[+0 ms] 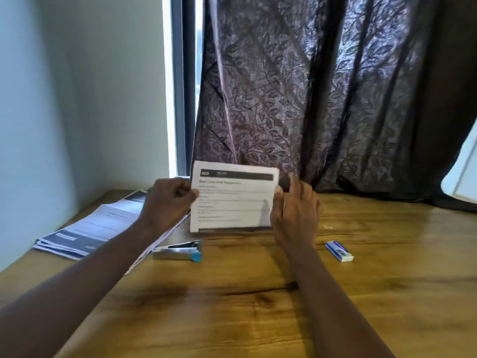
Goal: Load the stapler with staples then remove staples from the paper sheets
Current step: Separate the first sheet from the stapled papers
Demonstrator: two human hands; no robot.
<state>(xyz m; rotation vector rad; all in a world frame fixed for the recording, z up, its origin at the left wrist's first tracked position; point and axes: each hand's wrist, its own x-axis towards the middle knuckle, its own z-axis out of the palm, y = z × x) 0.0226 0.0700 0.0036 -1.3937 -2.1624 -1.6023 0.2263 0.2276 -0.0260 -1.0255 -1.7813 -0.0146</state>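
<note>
Left grip (167,200) pinches the left edge of the paper sheets (232,200), which stand upright. Right grip (296,210) has straight fingers, its thumb touching the right edge. I would keep the sheets taut and find the stapled corner. The stapler (178,250) lies on the counter (232,306) just below the left grip.

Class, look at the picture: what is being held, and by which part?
The paper sheet, upright: the left hand pinches its left edge; the right hand meets its right edge, grip unclear.

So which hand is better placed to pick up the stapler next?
Likely the right hand: its fingers are straight, touching the sheet, while the left hand grips the sheet's edge. The stapler lies below the sheet.
</note>
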